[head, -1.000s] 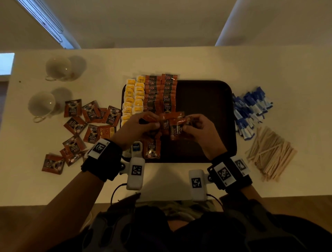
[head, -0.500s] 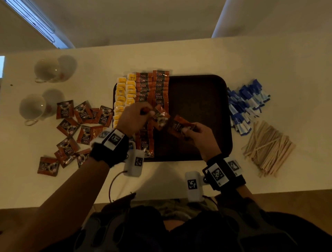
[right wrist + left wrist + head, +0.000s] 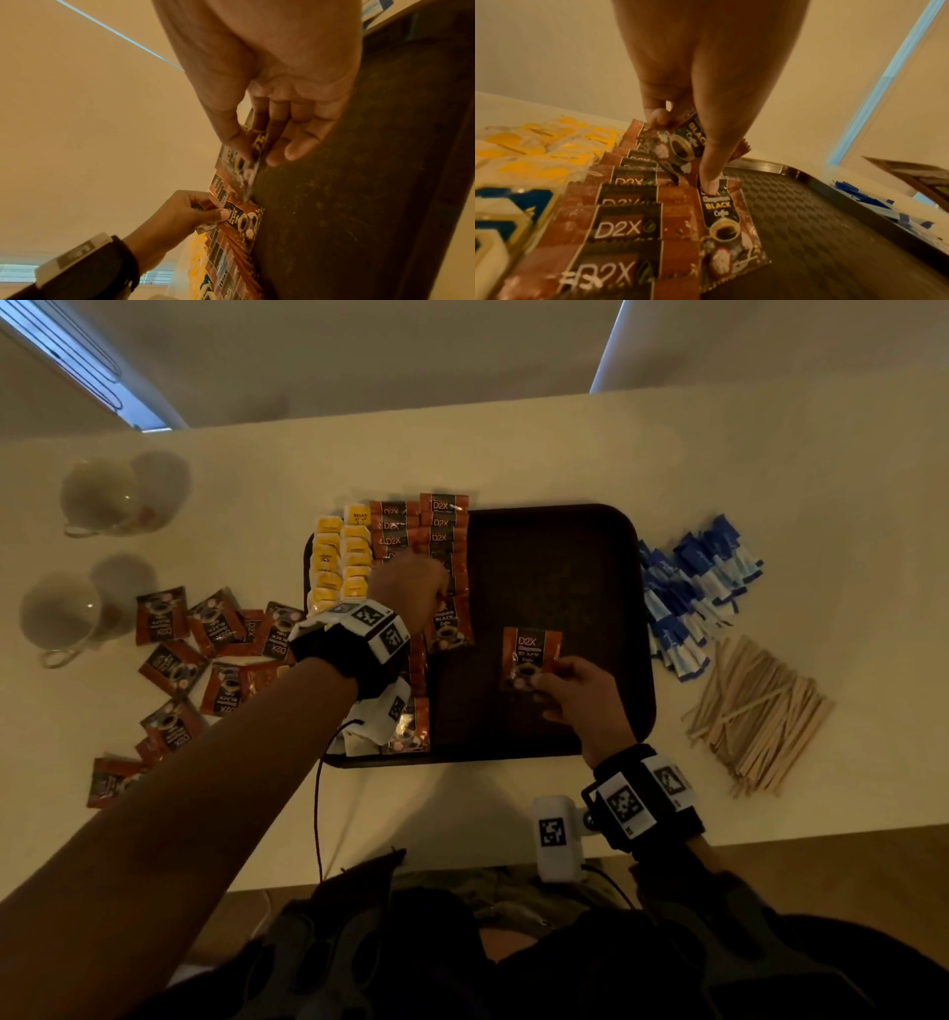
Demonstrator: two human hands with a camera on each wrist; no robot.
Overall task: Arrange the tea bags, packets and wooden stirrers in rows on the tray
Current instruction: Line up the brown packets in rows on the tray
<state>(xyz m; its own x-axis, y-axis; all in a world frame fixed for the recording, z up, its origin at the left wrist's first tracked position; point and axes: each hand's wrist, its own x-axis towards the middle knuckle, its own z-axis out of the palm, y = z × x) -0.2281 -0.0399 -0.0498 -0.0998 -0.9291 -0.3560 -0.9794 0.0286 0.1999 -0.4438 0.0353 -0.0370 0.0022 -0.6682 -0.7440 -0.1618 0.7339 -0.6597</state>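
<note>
Two hands are in my view over the tray (image 3: 606, 536). My left hand (image 3: 411, 588) pinches one coffee packet (image 3: 687, 142) in curled fingers while its forefinger presses a laid packet (image 3: 729, 219) directly beneath, ending the second brown row. My right hand (image 3: 580, 695) pinches another packet (image 3: 529, 654) just beyond its fingertips, above bare tray floor.

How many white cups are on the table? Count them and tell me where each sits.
2. The far cup sits on the table's far left; the near cup is closer to the person, left of the loose coffee sachets. No others appear hidden.
</note>
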